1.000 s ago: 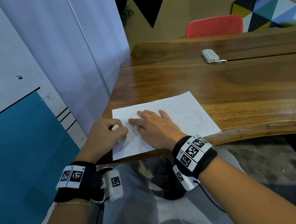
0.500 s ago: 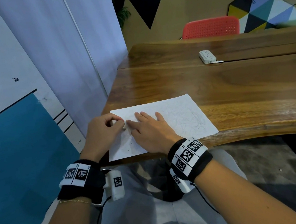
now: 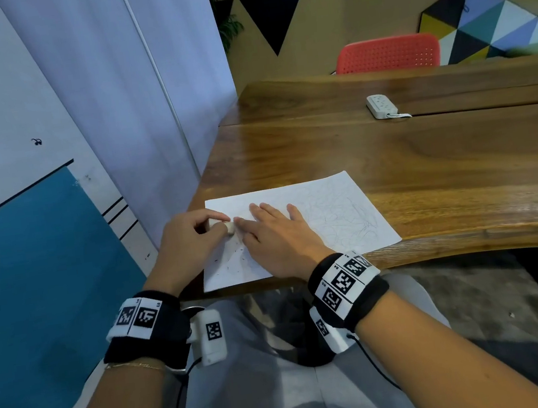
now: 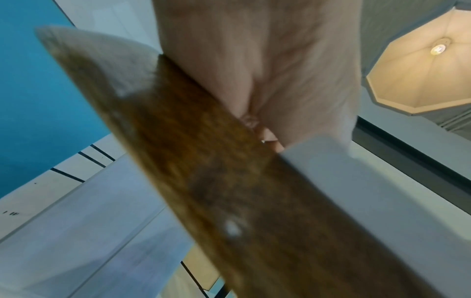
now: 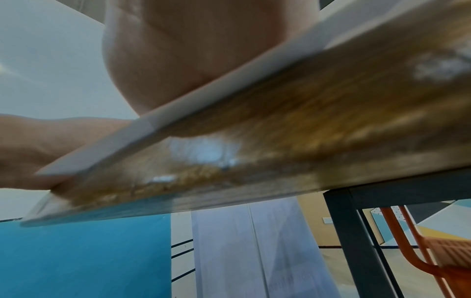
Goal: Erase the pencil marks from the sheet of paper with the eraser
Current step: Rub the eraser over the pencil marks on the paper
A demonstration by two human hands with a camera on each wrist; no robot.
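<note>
Paper (image 3: 314,218) lies at the near left corner of the surface (image 3: 427,166), thin and easily creased, so my right hand (image 3: 278,236) presses flat on it with fingers straight. My left hand (image 3: 190,238) pinches the small, soft eraser (image 3: 228,227) against the sheet's far left part.

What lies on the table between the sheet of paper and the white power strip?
Nothing: in the head view only bare wooden table separates the sheet of paper from the white power strip farther back.
</note>
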